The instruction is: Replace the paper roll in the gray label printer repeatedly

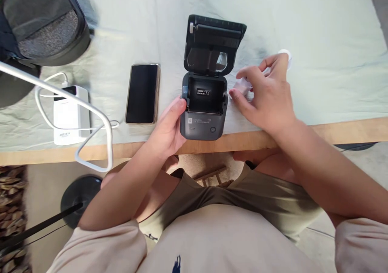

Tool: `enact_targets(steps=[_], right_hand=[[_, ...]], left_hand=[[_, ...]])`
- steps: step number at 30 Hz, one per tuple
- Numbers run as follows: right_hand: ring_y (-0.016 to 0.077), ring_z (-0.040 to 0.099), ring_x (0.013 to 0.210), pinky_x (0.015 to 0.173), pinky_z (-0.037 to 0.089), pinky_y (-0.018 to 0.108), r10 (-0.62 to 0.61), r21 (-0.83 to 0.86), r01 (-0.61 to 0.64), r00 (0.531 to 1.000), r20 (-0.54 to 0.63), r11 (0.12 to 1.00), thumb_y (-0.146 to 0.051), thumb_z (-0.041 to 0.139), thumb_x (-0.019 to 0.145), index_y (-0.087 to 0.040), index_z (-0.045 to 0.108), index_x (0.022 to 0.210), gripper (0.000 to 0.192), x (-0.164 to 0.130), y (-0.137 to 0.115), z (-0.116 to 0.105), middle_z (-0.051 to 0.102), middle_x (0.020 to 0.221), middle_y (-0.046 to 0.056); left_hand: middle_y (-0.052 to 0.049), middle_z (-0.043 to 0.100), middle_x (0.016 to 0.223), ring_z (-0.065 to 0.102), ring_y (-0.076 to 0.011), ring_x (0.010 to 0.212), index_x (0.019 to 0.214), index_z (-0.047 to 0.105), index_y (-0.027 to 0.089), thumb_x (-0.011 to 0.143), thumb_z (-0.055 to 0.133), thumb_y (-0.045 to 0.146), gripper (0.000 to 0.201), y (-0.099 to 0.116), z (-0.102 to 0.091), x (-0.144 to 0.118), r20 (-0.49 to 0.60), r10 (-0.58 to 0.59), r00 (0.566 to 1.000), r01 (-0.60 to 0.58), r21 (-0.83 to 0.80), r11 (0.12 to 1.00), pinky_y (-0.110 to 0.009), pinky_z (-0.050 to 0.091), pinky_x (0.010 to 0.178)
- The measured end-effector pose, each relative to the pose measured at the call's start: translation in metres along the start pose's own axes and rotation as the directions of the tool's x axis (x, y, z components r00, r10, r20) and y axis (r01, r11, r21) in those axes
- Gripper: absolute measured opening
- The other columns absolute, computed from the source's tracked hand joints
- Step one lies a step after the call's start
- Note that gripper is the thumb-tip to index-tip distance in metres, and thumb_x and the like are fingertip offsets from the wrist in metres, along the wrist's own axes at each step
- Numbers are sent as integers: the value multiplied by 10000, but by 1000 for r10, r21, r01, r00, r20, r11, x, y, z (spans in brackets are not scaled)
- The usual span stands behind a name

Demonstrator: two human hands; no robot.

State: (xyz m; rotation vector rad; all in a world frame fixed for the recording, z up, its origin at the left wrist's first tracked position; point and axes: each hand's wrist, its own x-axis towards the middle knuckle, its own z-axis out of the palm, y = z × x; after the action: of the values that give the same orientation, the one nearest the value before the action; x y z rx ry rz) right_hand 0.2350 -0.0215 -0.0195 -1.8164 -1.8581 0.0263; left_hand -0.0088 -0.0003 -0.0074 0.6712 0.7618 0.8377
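Observation:
My left hand grips the left side of a dark grey label printer, with the thumb on its edge. The printer's lid stands raised, baring a black compartment with a small printed sticker inside. To the right of the printer is my right hand, its thumb and index finger around a small whitish, partly see-through piece. The fingers cover much of that piece, so its kind is unclear. A round white thing shows past the outer fingers of that hand, mostly covered by them.
A phone with a dark screen lies left of the printer. Further left are a white power bank with a cable, a white bent tube crossing the view, and a black bag. A wooden edge borders the cloth-covered table.

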Motion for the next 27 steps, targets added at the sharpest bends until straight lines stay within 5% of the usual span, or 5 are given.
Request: enact_targets(steps=[7,13,16,21,27], right_hand=[[285,640,1099,707,570,393,27,-77,-30,999,-37,997,-325,651,998,-278,667,1065,84,6,-2,5,592,1219,143],[289,670,1129,788,622,430,-15,125,22,999,-49,992,-154,644,845,-295,551,1332,516,11,9,10,646,1319,120],[280,680,1130,862,642,447,-21,168,30,998,-54,985,-179,673,863,-314,585,1266,433,13,16,15,665,1293,108],[208,663,829,777,631,415,1,257,-5,1000,16,966,-216,701,868,-337,577,1240,411,15,21,23,719,1170,35],[212,694,843,780,601,394,24,335,70,963,-268,940,-256,705,861,-288,452,1290,500,20,15,9,721,1105,58]], left_hand=[[-84,845,1201,698,-375,1440,1064,742,203,964,780,472,290,0,0,0,-14,-13,1000,13,1,1000,-466,659,1155],[-65,858,1111,751,-351,1358,1083,758,207,977,779,459,275,-1,-1,0,-6,-8,1000,8,-9,1000,-418,676,1110],[-48,858,1095,758,-340,1345,1097,759,229,997,755,480,270,-2,-3,0,-2,-12,1000,12,6,1000,-412,689,1082],[-59,852,1090,745,-356,1363,1104,759,221,991,764,483,286,-3,-4,0,9,-4,1000,3,6,1000,-424,680,1098],[-51,841,1049,777,-344,1297,1108,756,201,951,828,482,329,-3,-4,1,-12,-10,1000,10,-33,999,-410,688,1064]])
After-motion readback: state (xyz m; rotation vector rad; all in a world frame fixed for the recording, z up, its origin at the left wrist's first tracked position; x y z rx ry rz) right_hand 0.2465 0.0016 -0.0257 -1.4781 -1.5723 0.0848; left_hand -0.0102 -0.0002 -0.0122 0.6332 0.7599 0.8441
